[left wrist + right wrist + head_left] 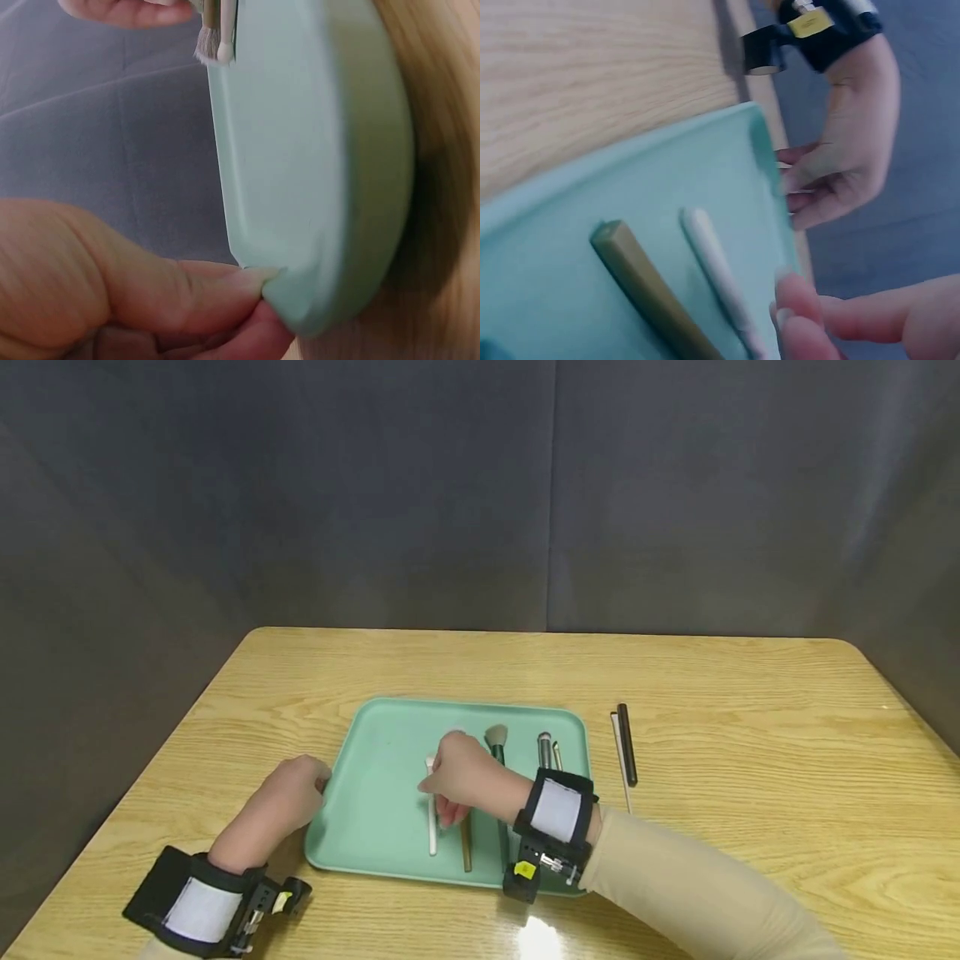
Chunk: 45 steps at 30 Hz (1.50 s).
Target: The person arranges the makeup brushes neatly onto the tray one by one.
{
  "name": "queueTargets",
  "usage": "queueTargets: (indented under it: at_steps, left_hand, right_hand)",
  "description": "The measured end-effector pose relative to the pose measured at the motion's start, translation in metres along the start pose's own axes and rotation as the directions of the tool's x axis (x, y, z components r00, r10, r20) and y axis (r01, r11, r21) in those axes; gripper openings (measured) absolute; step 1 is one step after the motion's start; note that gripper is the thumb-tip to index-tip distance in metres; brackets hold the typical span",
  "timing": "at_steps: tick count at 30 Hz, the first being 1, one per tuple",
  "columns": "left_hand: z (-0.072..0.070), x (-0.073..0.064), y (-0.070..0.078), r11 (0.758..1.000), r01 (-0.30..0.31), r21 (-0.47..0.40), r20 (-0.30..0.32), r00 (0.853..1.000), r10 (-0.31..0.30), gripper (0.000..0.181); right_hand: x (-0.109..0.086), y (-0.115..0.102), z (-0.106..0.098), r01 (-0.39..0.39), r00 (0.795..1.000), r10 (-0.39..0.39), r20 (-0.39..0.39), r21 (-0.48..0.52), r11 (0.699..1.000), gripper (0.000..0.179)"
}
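The pale green tray (375, 810) lies flat on the wooden table. With thumb and fingers my left hand (291, 789) pinches its left rim, seen close in the left wrist view. Over the tray's middle is my right hand (468, 772), fingers loosely bent, right by a white-handled makeup brush (432, 837). In the right wrist view the fingertips (799, 296) are beside that white handle, with no object visible between them. A brown-handled brush (467, 852) lies parallel to it, its upper part hidden under the hand in the head view.
Farther right on the tray lie a dark green brush (497, 737), a silver-ended brush (544, 747) and a thin brush (557, 753), partly covered by my right wrist. Beyond the tray's right edge, a black stick (627, 747) and a slim white one (619, 752) lie on the table.
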<state>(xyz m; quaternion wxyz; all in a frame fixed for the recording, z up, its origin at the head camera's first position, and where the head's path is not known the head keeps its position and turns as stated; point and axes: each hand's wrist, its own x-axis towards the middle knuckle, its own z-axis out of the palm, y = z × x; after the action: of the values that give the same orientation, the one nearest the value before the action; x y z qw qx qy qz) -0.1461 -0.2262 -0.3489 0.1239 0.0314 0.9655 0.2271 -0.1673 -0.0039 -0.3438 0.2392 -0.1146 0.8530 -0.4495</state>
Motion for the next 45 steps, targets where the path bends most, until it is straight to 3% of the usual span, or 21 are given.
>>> queueTargets:
  at_steps: [11, 20, 32, 45]
  left_hand:
    - [-0.004, 0.001, 0.002, 1.000, 0.006, -0.003, 0.009, 1.000, -0.006, 0.021]
    - [-0.003, -0.002, 0.001, 0.999, 0.042, -0.015, 0.005, 0.999, -0.042, 0.018]
    - [-0.001, -0.002, 0.004, 0.998, -0.058, -0.030, -0.012, 0.998, 0.058, 0.023]
    - [-0.003, -0.001, 0.005, 0.999, -0.040, -0.014, 0.013, 0.999, 0.040, 0.026]
  right_hand:
    - [-0.026, 0.014, -0.040, 0.006, 0.999, -0.001, -0.039, 0.114, 0.993, 0.010]
    - [-0.042, 0.039, -0.058, -0.020, 0.998, 0.029, -0.051, 0.174, 0.985, 0.009]
    - [-0.061, 0.067, -0.098, -0.035, 0.986, 0.065, -0.156, 0.188, 0.982, 0.016]
    - [-0.069, 0.103, -0.124, -0.067, 0.978, 0.113, -0.173, 0.252, 0.965, 0.020]
